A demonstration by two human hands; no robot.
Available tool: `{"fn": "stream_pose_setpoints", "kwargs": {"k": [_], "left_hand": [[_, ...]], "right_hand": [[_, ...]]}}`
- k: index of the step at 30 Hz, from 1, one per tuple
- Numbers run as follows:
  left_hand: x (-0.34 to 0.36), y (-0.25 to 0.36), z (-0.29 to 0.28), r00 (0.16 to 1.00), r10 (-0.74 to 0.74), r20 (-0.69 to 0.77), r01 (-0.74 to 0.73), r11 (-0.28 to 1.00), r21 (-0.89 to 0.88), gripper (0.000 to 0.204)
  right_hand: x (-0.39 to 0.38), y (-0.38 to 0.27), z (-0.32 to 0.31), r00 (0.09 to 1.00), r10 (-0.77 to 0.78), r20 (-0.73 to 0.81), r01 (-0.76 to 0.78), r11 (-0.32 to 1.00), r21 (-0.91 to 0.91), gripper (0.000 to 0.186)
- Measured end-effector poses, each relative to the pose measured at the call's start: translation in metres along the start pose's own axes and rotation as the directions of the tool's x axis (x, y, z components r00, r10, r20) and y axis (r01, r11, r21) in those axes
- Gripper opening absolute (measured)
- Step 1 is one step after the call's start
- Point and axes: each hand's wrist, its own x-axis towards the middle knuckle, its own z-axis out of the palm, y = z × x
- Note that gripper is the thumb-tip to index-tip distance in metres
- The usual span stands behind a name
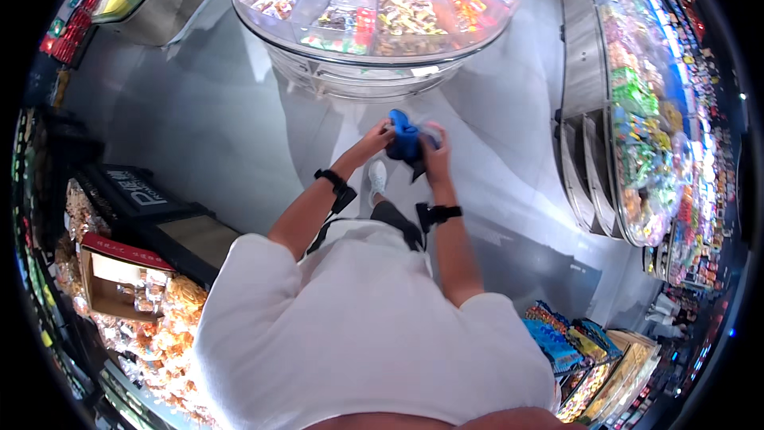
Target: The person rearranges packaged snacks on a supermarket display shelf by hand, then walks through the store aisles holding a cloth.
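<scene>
In front of my body I hold a soft-looking blue and black bundle with both hands; its exact kind cannot be made out. My left hand grips its left side near the bright blue top. On the other side my right hand is closed around the darker part, slightly blurred. A dark pointed end hangs below, between the hands. Each wrist wears a black band, the left band and the right band.
Ahead stands a round display counter with clear compartments of wrapped sweets. A curved counter heaped with packets is on the right. Packaged goods and an open box lie at lower left. A small rack stands at lower right.
</scene>
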Motion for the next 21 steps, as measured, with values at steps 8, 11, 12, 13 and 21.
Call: {"fn": "stream_pose_setpoints", "kwargs": {"k": [8, 11, 12, 13, 21], "left_hand": [[0.100, 0.033, -0.042, 0.907, 0.339, 0.250, -0.420, 0.777, 0.469, 0.056], [0.118, 0.047, -0.102, 0.962, 0.224, 0.157, -0.270, 0.685, 0.677, 0.051], [0.126, 0.054, -0.126, 0.965, 0.226, 0.137, -0.251, 0.624, 0.740, 0.049], [0.132, 0.059, -0.151, 0.965, 0.240, 0.109, -0.228, 0.554, 0.801, 0.048], [0.141, 0.297, -0.214, 0.975, 0.041, 0.217, -0.180, 0.714, 0.677, 0.023]], "right_hand": [[0.128, -0.035, 0.045, 0.914, 0.157, 0.374, -0.099, 0.980, -0.171, 0.048], [0.172, -0.036, 0.082, 0.907, 0.114, 0.405, 0.006, 0.959, -0.283, 0.052], [0.193, -0.033, 0.096, 0.905, 0.113, 0.409, 0.007, 0.959, -0.282, 0.052], [0.211, -0.029, 0.112, 0.939, -0.010, 0.344, 0.126, 0.940, -0.317, 0.051], [0.304, 0.008, 0.214, 0.917, -0.362, 0.170, 0.391, 0.723, -0.570, 0.042]]}}
